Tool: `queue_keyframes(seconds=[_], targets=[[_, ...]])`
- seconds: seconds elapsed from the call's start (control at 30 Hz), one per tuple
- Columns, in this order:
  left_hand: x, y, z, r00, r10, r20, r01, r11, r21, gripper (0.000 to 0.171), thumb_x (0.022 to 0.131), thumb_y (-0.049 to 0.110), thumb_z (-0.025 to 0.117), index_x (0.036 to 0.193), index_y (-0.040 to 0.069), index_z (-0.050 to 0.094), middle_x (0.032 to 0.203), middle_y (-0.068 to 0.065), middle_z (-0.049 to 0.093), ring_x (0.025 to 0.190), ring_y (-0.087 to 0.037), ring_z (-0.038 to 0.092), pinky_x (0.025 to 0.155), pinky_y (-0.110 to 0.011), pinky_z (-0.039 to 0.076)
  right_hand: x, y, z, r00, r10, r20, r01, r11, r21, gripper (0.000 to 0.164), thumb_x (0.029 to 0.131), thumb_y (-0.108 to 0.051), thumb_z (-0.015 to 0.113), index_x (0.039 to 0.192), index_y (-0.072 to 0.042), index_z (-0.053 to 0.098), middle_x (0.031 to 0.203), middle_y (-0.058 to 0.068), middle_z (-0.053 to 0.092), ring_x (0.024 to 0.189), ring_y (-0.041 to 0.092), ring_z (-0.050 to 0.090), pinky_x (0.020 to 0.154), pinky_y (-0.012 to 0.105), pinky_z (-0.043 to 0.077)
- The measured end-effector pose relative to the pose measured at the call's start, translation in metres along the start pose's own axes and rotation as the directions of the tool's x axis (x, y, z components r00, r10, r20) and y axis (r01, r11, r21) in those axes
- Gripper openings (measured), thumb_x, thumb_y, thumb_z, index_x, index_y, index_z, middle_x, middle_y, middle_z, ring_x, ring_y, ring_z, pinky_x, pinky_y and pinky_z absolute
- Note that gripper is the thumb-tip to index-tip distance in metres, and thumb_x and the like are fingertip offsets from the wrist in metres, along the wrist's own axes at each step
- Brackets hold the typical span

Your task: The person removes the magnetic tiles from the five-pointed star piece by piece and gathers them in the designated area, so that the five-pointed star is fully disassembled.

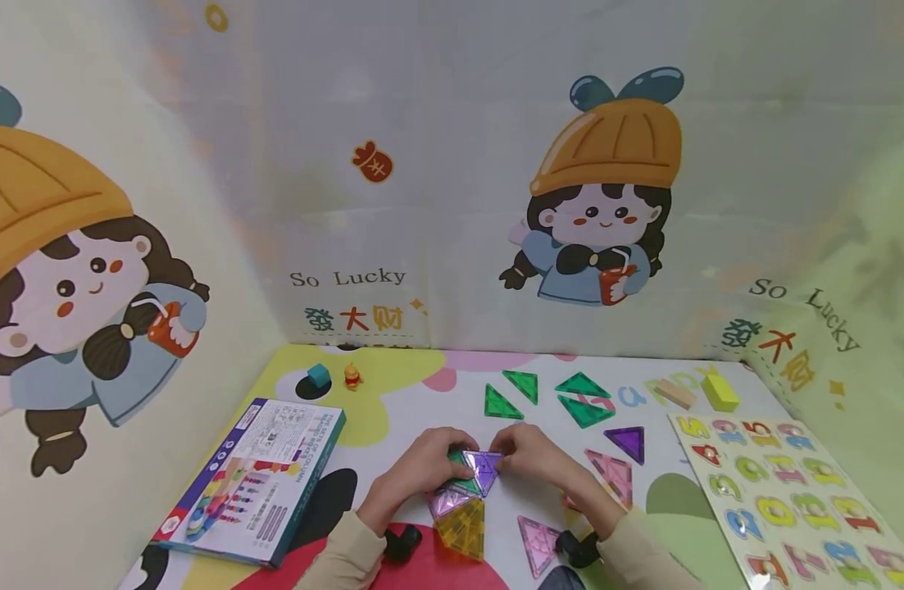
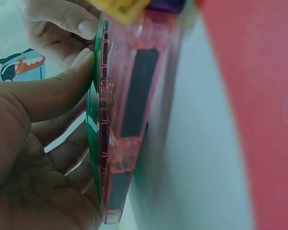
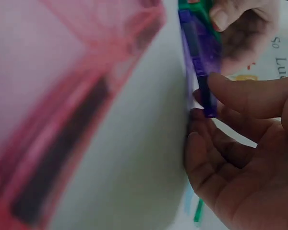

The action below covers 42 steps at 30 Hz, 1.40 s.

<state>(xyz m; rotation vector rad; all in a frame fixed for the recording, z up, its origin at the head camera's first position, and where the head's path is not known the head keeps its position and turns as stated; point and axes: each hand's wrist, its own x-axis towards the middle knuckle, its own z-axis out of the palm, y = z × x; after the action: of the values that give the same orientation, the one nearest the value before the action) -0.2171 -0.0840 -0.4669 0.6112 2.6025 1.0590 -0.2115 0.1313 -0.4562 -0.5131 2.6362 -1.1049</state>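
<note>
My left hand holds a green triangular magnetic tile, its thumb pressed on the face in the left wrist view. Beside it, my right hand pinches a purple triangular tile by its edge. In the right wrist view, the purple tile lies against the green tile. A pink tile adjoins the green one, with an amber tile below it. Just under my left hand, a pink tile edge shows its dark magnets. The far fingers of the left hand are partly hidden.
Several loose green tiles lie beyond the hands. A purple tile and pink tiles lie to the right. A boxed set is at left, a number board at right. Small blocks and a figurine stand farther back.
</note>
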Motion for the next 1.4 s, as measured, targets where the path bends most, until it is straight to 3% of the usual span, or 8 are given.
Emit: queue_keyframes(seconds=[0.33, 0.53, 0.63, 0.77, 1.0, 1.13, 1.27, 1.4], targets=[[-0.001, -0.002, 0.000, 1.000, -0.011, -0.026, 0.012, 1.000, 0.015, 0.027, 0.083, 0.026, 0.081, 0.107, 0.017, 0.074, 0.105, 0.003, 0.068, 0.095, -0.013, 0.055, 0.086, -0.035, 0.052, 0.003, 0.007, 0.000, 0.999, 0.037, 0.022, -0.040, 0.992, 0.116, 0.008, 0.084, -0.005, 0.071, 0.092, -0.007, 0.071, 0.083, 0.002, 0.061, 0.078, 0.017, 0.052, 0.071, 0.028, 0.045], [0.000, -0.004, -0.001, 1.000, 0.001, -0.029, 0.000, 0.999, 0.045, 0.031, 0.082, 0.028, 0.081, 0.107, 0.013, 0.074, 0.105, -0.001, 0.069, 0.092, -0.013, 0.056, 0.087, -0.038, 0.052, 0.001, 0.009, -0.010, 0.994, 0.099, 0.042, -0.107, 0.946, 0.307, 0.013, 0.087, -0.005, 0.066, 0.098, -0.002, 0.073, 0.081, 0.003, 0.061, 0.074, 0.016, 0.052, 0.069, 0.029, 0.044], [0.001, -0.005, -0.001, 0.999, 0.014, -0.029, -0.013, 0.999, 0.051, 0.024, 0.082, 0.028, 0.081, 0.102, 0.015, 0.075, 0.101, 0.001, 0.068, 0.091, -0.013, 0.056, 0.085, -0.034, 0.051, 0.000, 0.012, -0.017, 0.991, 0.132, 0.001, -0.125, 0.941, 0.315, 0.016, 0.087, -0.004, 0.066, 0.101, -0.001, 0.074, 0.083, 0.003, 0.063, 0.074, 0.016, 0.053, 0.069, 0.030, 0.046], [0.000, -0.005, -0.002, 0.999, 0.019, -0.026, -0.018, 0.999, 0.035, 0.015, 0.083, 0.026, 0.081, 0.094, 0.019, 0.074, 0.099, 0.004, 0.067, 0.091, -0.013, 0.056, 0.082, -0.030, 0.049, -0.003, 0.015, -0.028, 0.981, 0.177, -0.078, -0.152, 0.954, 0.258, 0.017, 0.087, -0.002, 0.066, 0.101, -0.001, 0.076, 0.081, 0.003, 0.064, 0.073, 0.017, 0.052, 0.067, 0.030, 0.046], [0.000, -0.007, -0.001, 0.999, 0.031, -0.032, -0.030, 0.999, 0.025, 0.017, 0.083, 0.024, 0.081, 0.097, 0.018, 0.074, 0.100, 0.003, 0.067, 0.092, -0.014, 0.056, 0.082, -0.029, 0.050, -0.004, 0.020, -0.037, 0.951, 0.239, -0.198, -0.206, 0.963, 0.173, 0.014, 0.088, -0.003, 0.066, 0.100, -0.001, 0.075, 0.090, 0.008, 0.067, 0.075, 0.018, 0.054, 0.066, 0.030, 0.047], [0.000, -0.007, 0.000, 0.999, 0.025, -0.028, -0.025, 1.000, 0.008, 0.019, 0.083, 0.023, 0.081, 0.100, 0.019, 0.073, 0.100, 0.004, 0.066, 0.092, -0.014, 0.056, 0.081, -0.029, 0.050, 0.001, 0.028, -0.034, 0.934, 0.237, -0.268, -0.242, 0.970, 0.012, 0.008, 0.086, -0.005, 0.072, 0.094, -0.003, 0.073, 0.086, 0.007, 0.068, 0.073, 0.017, 0.056, 0.064, 0.028, 0.049], [-0.001, -0.007, 0.000, 0.999, 0.023, -0.027, -0.023, 1.000, -0.013, 0.021, 0.083, 0.023, 0.081, 0.102, 0.019, 0.071, 0.098, 0.004, 0.066, 0.092, -0.014, 0.056, 0.080, -0.029, 0.050, 0.004, 0.031, -0.031, 0.928, 0.208, -0.308, -0.265, 0.951, -0.157, 0.010, 0.083, -0.009, 0.077, 0.091, -0.004, 0.073, 0.082, 0.006, 0.070, 0.071, 0.017, 0.057, 0.063, 0.029, 0.049], [-0.002, -0.006, -0.003, 0.999, 0.026, -0.030, -0.027, 0.999, -0.038, 0.020, 0.083, 0.022, 0.080, 0.101, 0.019, 0.071, 0.097, 0.003, 0.067, 0.092, -0.016, 0.057, 0.078, -0.028, 0.050, 0.003, 0.024, -0.028, 0.928, 0.196, -0.318, -0.270, 0.940, -0.207, 0.015, 0.082, -0.013, 0.079, 0.093, -0.004, 0.074, 0.082, 0.005, 0.070, 0.070, 0.017, 0.055, 0.063, 0.029, 0.049]])
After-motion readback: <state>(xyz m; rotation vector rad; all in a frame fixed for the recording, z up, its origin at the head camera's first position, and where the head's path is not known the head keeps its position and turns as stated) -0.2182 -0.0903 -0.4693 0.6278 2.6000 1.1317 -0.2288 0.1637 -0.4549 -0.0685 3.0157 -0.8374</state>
